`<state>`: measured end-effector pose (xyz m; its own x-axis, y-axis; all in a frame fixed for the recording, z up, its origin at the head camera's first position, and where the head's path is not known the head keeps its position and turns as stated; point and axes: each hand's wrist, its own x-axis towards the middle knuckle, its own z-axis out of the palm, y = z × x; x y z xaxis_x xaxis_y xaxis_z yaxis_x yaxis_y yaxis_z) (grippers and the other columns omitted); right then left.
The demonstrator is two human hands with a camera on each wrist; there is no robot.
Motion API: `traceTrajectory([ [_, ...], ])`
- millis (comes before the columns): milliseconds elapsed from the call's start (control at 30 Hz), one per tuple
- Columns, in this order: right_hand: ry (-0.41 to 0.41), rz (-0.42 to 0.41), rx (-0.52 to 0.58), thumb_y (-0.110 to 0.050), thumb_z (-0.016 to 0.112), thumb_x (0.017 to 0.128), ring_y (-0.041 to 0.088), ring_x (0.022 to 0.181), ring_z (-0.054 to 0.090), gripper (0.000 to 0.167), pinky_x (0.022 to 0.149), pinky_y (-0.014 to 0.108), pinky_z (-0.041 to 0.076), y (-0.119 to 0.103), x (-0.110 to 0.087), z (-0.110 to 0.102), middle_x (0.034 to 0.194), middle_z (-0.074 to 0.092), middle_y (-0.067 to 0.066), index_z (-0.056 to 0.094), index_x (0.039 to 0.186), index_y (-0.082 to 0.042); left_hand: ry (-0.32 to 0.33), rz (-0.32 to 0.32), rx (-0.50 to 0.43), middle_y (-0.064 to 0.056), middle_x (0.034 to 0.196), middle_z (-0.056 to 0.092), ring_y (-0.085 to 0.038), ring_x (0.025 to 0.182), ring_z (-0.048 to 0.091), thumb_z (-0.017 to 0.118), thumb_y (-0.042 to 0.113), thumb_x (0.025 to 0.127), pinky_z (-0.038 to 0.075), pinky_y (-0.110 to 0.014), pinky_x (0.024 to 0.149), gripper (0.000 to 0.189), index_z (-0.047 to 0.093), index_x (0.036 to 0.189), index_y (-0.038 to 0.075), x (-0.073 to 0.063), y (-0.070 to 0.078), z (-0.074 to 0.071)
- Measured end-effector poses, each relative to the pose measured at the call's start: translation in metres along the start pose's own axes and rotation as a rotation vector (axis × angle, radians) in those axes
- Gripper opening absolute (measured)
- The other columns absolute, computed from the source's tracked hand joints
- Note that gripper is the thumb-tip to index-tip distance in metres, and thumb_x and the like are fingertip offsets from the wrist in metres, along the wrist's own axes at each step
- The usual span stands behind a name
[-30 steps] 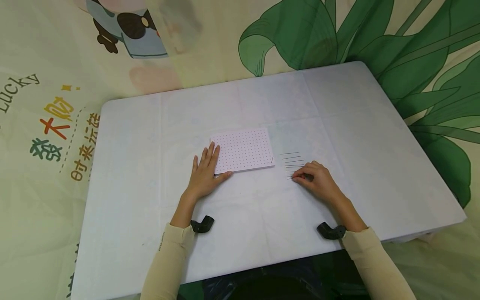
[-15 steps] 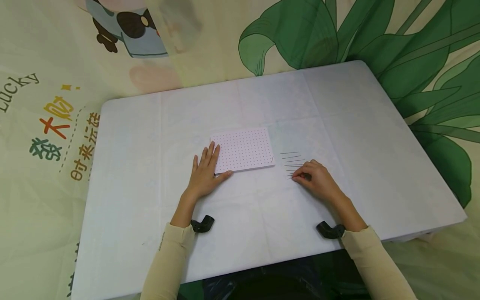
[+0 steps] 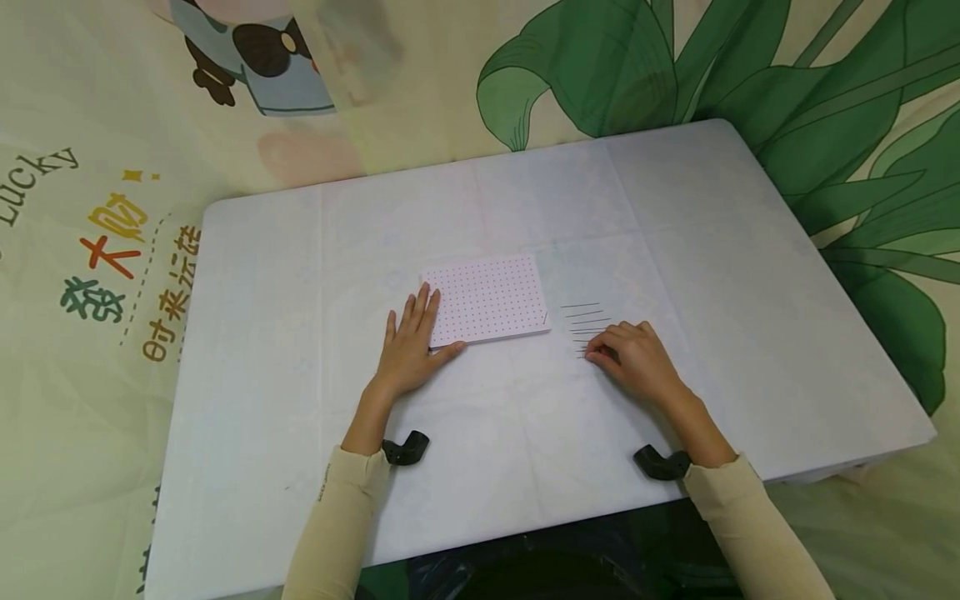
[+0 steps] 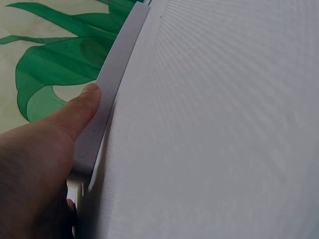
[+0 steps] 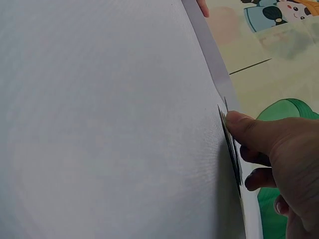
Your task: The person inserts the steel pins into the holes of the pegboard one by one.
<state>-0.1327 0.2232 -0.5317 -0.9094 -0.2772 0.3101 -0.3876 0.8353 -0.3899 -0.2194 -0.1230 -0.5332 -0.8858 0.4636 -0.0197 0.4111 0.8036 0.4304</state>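
A white board [image 3: 491, 300] with a grid of small dark holes lies mid-table. My left hand [image 3: 406, 354] rests spread at its left end, fingers on the left edge, thumb [image 4: 89, 97] against the front side. One thin dark needle [image 5: 250, 66] stands up from the board's right front corner. Right of the board, several similar needles [image 3: 582, 315] lie in a loose row on the cloth. My right hand [image 3: 637, 362] is at the near end of that row. Its thumb and fingertips pinch a thin needle [image 5: 226, 103], whose tip shows past the thumb; the rest is hidden.
A white cloth covers the table [image 3: 300, 467], whose near edge lies close to my forearms. Black wrist mounts [image 3: 406, 448] sit at both wrists. Behind the table hangs a printed curtain [image 3: 420, 83] with green leaves and lettering.
My right hand has shifted very slightly and its fingers have adjusted at the near needles. The left hand and the board have stayed still.
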Motion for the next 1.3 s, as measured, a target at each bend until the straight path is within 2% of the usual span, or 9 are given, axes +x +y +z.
traceTrajectory([
  [333, 0.093, -0.010, 0.063, -0.013, 0.074, 0.077, 0.012, 0.066, 0.045, 0.012, 0.064, 0.031, 0.026, 0.001, 0.000, -0.004, 0.071, 0.055, -0.005, 0.065, 0.085, -0.011, -0.006, -0.005, -0.003, 0.000, 0.154, -0.007, -0.026, 0.140, -0.004, 0.050, 0.060, 0.085, -0.007, -0.050, 0.108, 0.091, 0.003, 0.150, 0.016, 0.000, 0.002, -0.001],
  [600, 0.167, -0.025, 0.142, -0.005, 0.073, 0.076, 0.011, 0.064, 0.042, 0.015, 0.064, 0.031, 0.026, 0.000, 0.010, -0.006, 0.071, 0.057, -0.002, 0.063, 0.086, -0.007, -0.005, -0.006, 0.000, 0.001, 0.154, -0.008, -0.026, 0.140, -0.003, 0.050, 0.061, 0.085, -0.007, -0.050, 0.108, 0.091, 0.002, 0.150, 0.018, 0.001, 0.000, 0.000],
  [833, 0.181, -0.003, 0.236, 0.000, 0.069, 0.079, 0.016, 0.069, 0.043, 0.014, 0.066, 0.032, 0.026, -0.005, 0.024, -0.005, 0.078, 0.060, 0.002, 0.060, 0.089, -0.005, -0.007, -0.007, -0.003, 0.002, 0.154, -0.009, -0.025, 0.140, -0.004, 0.050, 0.061, 0.085, -0.008, -0.049, 0.108, 0.091, 0.002, 0.150, 0.018, 0.000, -0.001, 0.001],
  [1033, 0.189, 0.008, 0.265, 0.000, 0.065, 0.084, 0.021, 0.071, 0.042, 0.011, 0.069, 0.032, 0.028, -0.010, 0.034, -0.001, 0.082, 0.061, 0.007, 0.059, 0.093, -0.001, -0.003, -0.008, 0.003, 0.004, 0.154, -0.011, -0.025, 0.140, -0.005, 0.049, 0.062, 0.085, -0.008, -0.049, 0.108, 0.091, 0.001, 0.150, 0.019, 0.001, -0.002, 0.002],
  [1300, 0.237, -0.020, 0.280, 0.004, 0.063, 0.083, 0.021, 0.070, 0.039, 0.012, 0.069, 0.034, 0.029, -0.010, 0.041, 0.006, 0.081, 0.059, 0.010, 0.057, 0.094, 0.002, -0.002, -0.005, -0.011, 0.002, 0.154, -0.008, -0.025, 0.140, -0.005, 0.051, 0.060, 0.085, -0.009, -0.049, 0.108, 0.091, 0.002, 0.150, 0.018, 0.000, -0.001, 0.001],
])
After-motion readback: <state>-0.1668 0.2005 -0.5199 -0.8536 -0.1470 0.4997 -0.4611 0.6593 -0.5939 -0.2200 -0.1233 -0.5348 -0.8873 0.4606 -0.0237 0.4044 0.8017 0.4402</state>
